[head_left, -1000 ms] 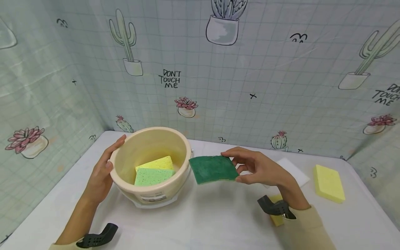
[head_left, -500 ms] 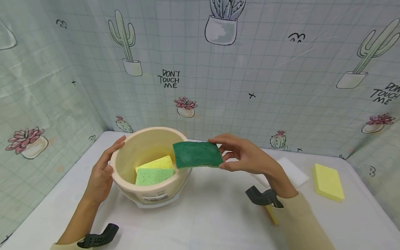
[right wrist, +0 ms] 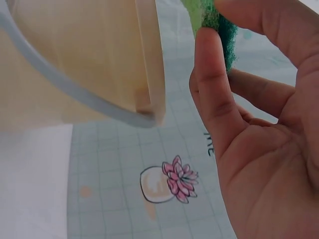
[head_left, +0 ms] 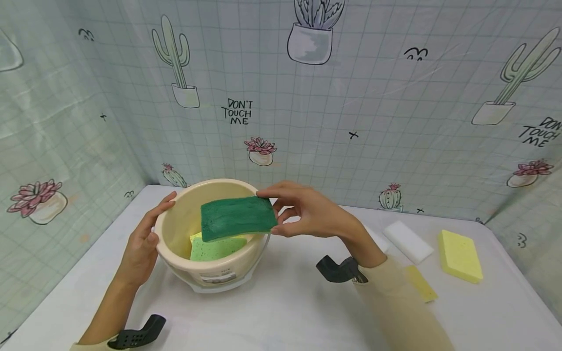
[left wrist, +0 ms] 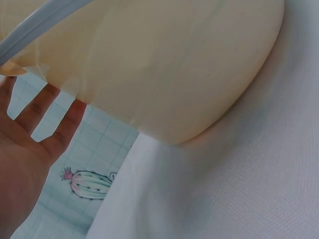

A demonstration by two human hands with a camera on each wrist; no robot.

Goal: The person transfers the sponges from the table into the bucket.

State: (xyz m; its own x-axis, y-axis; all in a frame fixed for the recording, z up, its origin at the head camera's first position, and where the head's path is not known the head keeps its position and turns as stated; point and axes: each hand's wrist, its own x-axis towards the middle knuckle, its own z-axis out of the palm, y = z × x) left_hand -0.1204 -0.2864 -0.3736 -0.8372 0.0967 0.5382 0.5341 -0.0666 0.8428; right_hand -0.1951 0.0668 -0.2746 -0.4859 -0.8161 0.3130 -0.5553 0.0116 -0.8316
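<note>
A cream plastic bucket [head_left: 210,271] stands on the white table, with a yellow sponge and a light green sponge [head_left: 210,248] lying in it. My right hand [head_left: 303,214] pinches a dark green scouring sponge [head_left: 237,217] by its right edge and holds it flat over the bucket's mouth. In the right wrist view my thumb and fingers clamp the green sponge [right wrist: 219,20] beside the bucket's rim [right wrist: 149,74]. My left hand [head_left: 142,239] rests with straight fingers against the bucket's left wall; the left wrist view shows the bucket [left wrist: 164,64] next to my palm [left wrist: 25,149].
To the right on the table lie a white sponge [head_left: 408,241], a thick yellow sponge [head_left: 458,256] and a thin yellow sponge [head_left: 420,283] by my right sleeve. A cactus-print curtain [head_left: 351,97] closes in the back and both sides.
My right hand has carried the dark green sponge leftwards and upwards, from beside the bucket to above its opening. The left hand has stayed on the bucket's wall.
</note>
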